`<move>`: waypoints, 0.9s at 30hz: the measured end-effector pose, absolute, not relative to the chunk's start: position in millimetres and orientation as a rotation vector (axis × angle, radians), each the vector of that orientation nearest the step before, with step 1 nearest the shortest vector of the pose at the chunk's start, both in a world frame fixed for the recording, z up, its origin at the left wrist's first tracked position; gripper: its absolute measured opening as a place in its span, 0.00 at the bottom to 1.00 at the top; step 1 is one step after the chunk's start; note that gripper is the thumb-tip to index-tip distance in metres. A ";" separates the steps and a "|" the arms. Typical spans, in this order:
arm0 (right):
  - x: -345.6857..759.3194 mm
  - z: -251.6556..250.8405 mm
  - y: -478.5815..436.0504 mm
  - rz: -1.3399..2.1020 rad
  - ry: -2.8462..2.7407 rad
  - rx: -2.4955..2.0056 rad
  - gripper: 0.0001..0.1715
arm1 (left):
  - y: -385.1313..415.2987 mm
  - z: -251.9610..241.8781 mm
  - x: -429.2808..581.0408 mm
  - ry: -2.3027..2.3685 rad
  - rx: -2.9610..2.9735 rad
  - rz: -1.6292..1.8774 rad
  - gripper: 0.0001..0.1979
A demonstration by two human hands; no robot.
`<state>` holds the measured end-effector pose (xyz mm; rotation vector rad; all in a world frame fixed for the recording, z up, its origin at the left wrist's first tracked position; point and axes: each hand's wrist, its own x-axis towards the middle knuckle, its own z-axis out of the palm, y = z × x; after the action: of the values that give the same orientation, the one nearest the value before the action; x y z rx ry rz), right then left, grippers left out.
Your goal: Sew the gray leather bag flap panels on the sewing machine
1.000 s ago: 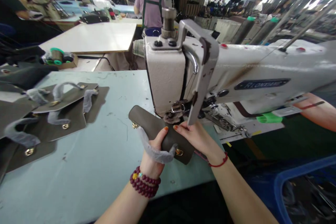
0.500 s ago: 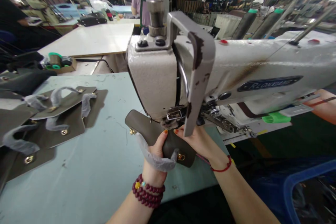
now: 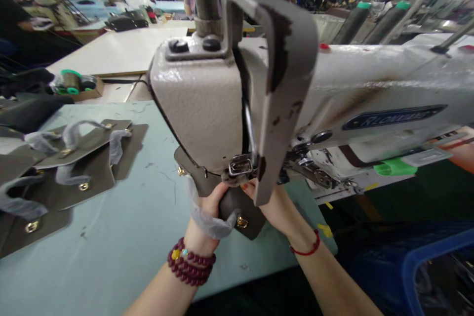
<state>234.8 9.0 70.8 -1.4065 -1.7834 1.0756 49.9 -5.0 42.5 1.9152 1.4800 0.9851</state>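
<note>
Both my hands grip the grey leather piece (image 3: pixel 237 207) at centre frame: left hand (image 3: pixel 207 207) clenched around it, right hand (image 3: pixel 268 202) pinching its edge. My fingertips and the needle vanish behind the sewing machine head (image 3: pixel 207 108).

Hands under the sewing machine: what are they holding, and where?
Both hold the grey leather piece by its near end: left hand beside its clasp, right hand partly hidden.

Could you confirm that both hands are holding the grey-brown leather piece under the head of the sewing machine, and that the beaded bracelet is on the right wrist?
Not quite: the head view shows the dark red beaded bracelet on the left wrist; the right wrist wears a thin red cord. The rest holds: the left hand and right hand both hold the grey-brown leather piece under the head of the cream-coloured sewing machine.
</note>
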 end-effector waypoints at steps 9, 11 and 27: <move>222.9 73.1 -10.7 1.236 -1.610 -1.336 0.16 | 22.0 77.5 33.6 1.080 1.189 0.911 0.22; 223.0 71.6 -11.3 1.247 -1.596 -1.337 0.15 | 20.5 79.8 37.7 1.079 1.083 0.954 0.24; 194.4 56.5 -21.5 1.553 -1.152 -1.288 0.23 | 50.5 112.5 27.6 1.070 0.854 0.921 0.10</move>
<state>194.4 -21.5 56.5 -1.2884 -1.1521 1.5527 27.6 50.5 112.5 0.8544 1.0704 0.9209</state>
